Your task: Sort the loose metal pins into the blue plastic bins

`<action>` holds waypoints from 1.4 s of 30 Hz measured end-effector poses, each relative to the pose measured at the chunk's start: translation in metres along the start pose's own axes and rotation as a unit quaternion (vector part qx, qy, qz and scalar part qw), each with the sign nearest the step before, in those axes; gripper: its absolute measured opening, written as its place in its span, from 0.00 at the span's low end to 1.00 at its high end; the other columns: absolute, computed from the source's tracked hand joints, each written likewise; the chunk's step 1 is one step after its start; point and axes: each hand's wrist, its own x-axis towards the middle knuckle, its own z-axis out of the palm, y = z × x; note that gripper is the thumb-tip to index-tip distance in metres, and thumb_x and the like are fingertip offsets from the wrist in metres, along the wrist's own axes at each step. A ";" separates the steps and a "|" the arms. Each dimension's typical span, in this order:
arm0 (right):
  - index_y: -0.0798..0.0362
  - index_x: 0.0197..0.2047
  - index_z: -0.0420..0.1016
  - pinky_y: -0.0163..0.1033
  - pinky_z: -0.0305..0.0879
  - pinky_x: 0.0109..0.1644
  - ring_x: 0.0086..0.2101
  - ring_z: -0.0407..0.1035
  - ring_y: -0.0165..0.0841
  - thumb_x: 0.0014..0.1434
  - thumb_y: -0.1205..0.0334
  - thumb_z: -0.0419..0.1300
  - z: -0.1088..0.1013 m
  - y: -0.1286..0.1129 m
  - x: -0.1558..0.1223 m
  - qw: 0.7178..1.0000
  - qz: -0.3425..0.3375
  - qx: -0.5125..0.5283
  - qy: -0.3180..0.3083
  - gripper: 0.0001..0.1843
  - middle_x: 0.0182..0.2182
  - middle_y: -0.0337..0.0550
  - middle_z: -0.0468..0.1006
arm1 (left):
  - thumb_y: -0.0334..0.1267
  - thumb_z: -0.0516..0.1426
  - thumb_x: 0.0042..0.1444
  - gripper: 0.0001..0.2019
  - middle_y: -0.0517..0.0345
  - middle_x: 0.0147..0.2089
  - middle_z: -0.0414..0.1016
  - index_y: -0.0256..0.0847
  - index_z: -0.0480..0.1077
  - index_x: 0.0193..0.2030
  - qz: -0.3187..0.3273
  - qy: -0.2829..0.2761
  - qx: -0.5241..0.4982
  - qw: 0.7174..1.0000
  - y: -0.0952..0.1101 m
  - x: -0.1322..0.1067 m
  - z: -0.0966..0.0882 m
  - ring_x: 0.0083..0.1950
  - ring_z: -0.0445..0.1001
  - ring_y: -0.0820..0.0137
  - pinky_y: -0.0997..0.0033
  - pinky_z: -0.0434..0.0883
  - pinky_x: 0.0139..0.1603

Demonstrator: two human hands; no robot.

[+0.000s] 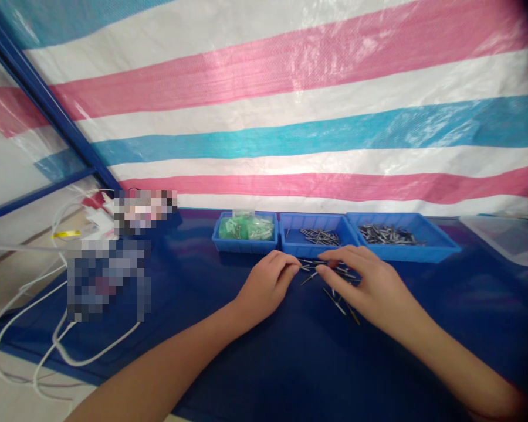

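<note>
Several thin metal pins (334, 299) lie loose on the dark blue table cover (255, 363) in front of me. My left hand (268, 284) rests on the cover just left of the pile, fingers curled together with the tips at the pins. My right hand (369, 287) lies over the pile's right side, fingers bent and close together, fingertips among the pins. Whether either hand holds a pin is hidden.
Three blue trays stand behind the pins: the left tray (245, 243) holds green parts in a bag, the middle tray (314, 225) and the right tray (426, 243) hold metal pins. White cables (61, 346) trail at the left. A clear plastic container (506, 237) sits far right.
</note>
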 end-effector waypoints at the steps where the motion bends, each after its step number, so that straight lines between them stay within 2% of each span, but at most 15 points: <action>1: 0.50 0.40 0.76 0.42 0.64 0.42 0.37 0.70 0.37 0.59 0.56 0.58 0.003 -0.004 -0.002 0.999 0.012 0.033 -0.016 0.09 0.33 0.42 0.77 | 0.36 0.49 0.65 0.10 0.54 0.41 0.74 0.37 0.70 0.41 -0.009 0.008 -0.029 0.999 0.002 -0.001 0.001 0.43 0.71 0.69 0.72 0.66 0.46; 4: 0.49 0.36 0.76 0.39 0.64 0.36 0.33 0.69 0.34 0.60 0.57 0.57 0.010 -0.011 -0.005 0.992 0.049 0.108 -0.035 0.08 0.32 0.40 0.77 | 0.37 0.51 0.63 0.09 0.55 0.39 0.74 0.37 0.70 0.40 -0.035 0.015 -0.086 0.996 0.007 -0.003 0.004 0.41 0.71 0.71 0.73 0.66 0.44; 7: 0.49 0.34 0.75 0.37 0.62 0.32 0.29 0.66 0.31 0.60 0.58 0.57 0.014 -0.013 -0.006 0.986 0.070 0.146 -0.022 0.07 0.31 0.39 0.76 | 0.38 0.53 0.62 0.09 0.55 0.39 0.74 0.36 0.71 0.41 -0.056 0.014 -0.130 0.990 0.010 -0.006 0.007 0.39 0.71 0.72 0.74 0.67 0.42; 11: 0.49 0.34 0.74 0.37 0.60 0.31 0.28 0.65 0.30 0.60 0.60 0.57 0.014 -0.015 -0.007 0.983 0.068 0.169 -0.004 0.06 0.31 0.39 0.75 | 0.39 0.53 0.62 0.11 0.54 0.40 0.73 0.35 0.71 0.46 -0.052 -0.015 -0.151 0.987 0.012 -0.007 0.008 0.39 0.71 0.72 0.75 0.67 0.40; 14: 0.50 0.34 0.74 0.37 0.60 0.31 0.29 0.65 0.30 0.60 0.62 0.58 0.014 -0.017 -0.007 0.983 0.059 0.171 0.014 0.04 0.31 0.39 0.74 | 0.38 0.51 0.63 0.11 0.54 0.39 0.72 0.35 0.71 0.45 -0.029 -0.033 -0.140 0.989 0.012 -0.006 0.006 0.39 0.70 0.72 0.75 0.66 0.40; 21: 0.49 0.33 0.74 0.38 0.61 0.36 0.33 0.66 0.31 0.59 0.63 0.58 0.014 -0.020 -0.007 0.984 0.025 0.177 0.000 0.04 0.32 0.39 0.75 | 0.41 0.54 0.61 0.11 0.56 0.35 0.69 0.34 0.70 0.37 -0.035 -0.025 -0.153 0.987 0.010 -0.007 0.007 0.35 0.68 0.74 0.77 0.66 0.36; 25: 0.49 0.35 0.75 0.37 0.61 0.33 0.30 0.65 0.31 0.59 0.62 0.59 0.013 -0.017 -0.007 0.979 0.045 0.197 0.002 0.04 0.31 0.39 0.74 | 0.41 0.56 0.59 0.09 0.57 0.36 0.69 0.36 0.69 0.37 -0.036 -0.003 -0.165 0.986 0.008 -0.006 0.006 0.36 0.68 0.74 0.76 0.66 0.37; 30: 0.50 0.36 0.76 0.38 0.62 0.33 0.31 0.67 0.33 0.58 0.55 0.59 0.012 -0.013 -0.007 0.954 0.144 0.257 -0.051 0.09 0.31 0.41 0.76 | 0.42 0.56 0.59 0.09 0.59 0.34 0.68 0.36 0.68 0.35 -0.043 0.027 -0.163 0.985 0.012 -0.006 0.000 0.35 0.67 0.74 0.75 0.65 0.37; 34: 0.51 0.34 0.77 0.39 0.63 0.37 0.33 0.69 0.35 0.58 0.52 0.58 0.012 -0.016 -0.004 0.938 0.163 0.287 -0.102 0.12 0.29 0.41 0.76 | 0.43 0.54 0.61 0.10 0.58 0.35 0.69 0.37 0.68 0.38 -0.045 0.039 -0.139 0.989 0.013 -0.006 -0.003 0.36 0.68 0.73 0.73 0.66 0.37; 36: 0.51 0.34 0.78 0.39 0.64 0.37 0.34 0.69 0.35 0.56 0.50 0.59 0.011 -0.012 -0.002 0.926 0.203 0.314 -0.055 0.13 0.32 0.42 0.77 | 0.43 0.54 0.61 0.11 0.57 0.38 0.71 0.37 0.68 0.44 -0.038 0.032 -0.109 0.993 0.011 -0.006 -0.003 0.39 0.69 0.71 0.72 0.66 0.41; 38: 0.51 0.35 0.78 0.38 0.64 0.35 0.33 0.68 0.34 0.54 0.49 0.61 0.008 -0.002 0.001 0.897 0.264 0.350 0.049 0.14 0.32 0.42 0.76 | 0.43 0.55 0.60 0.13 0.54 0.42 0.72 0.38 0.67 0.47 -0.011 0.016 -0.053 0.998 0.008 -0.006 -0.002 0.45 0.69 0.68 0.68 0.66 0.47; 40: 0.51 0.36 0.77 0.37 0.61 0.29 0.29 0.66 0.32 0.52 0.50 0.63 0.001 0.015 0.006 0.850 0.315 0.397 0.147 0.14 0.29 0.41 0.73 | 0.43 0.54 0.61 0.13 0.53 0.46 0.72 0.40 0.69 0.49 0.019 -0.004 0.024 1.000 0.006 -0.005 -0.002 0.50 0.67 0.65 0.63 0.63 0.52; 42: 0.50 0.36 0.76 0.37 0.56 0.23 0.24 0.61 0.29 0.51 0.52 0.64 -0.008 0.033 0.011 0.801 0.345 0.452 0.188 0.12 0.26 0.40 0.70 | 0.43 0.52 0.62 0.13 0.52 0.49 0.70 0.42 0.70 0.50 0.027 -0.025 0.100 0.994 0.004 -0.006 -0.001 0.52 0.66 0.62 0.61 0.63 0.52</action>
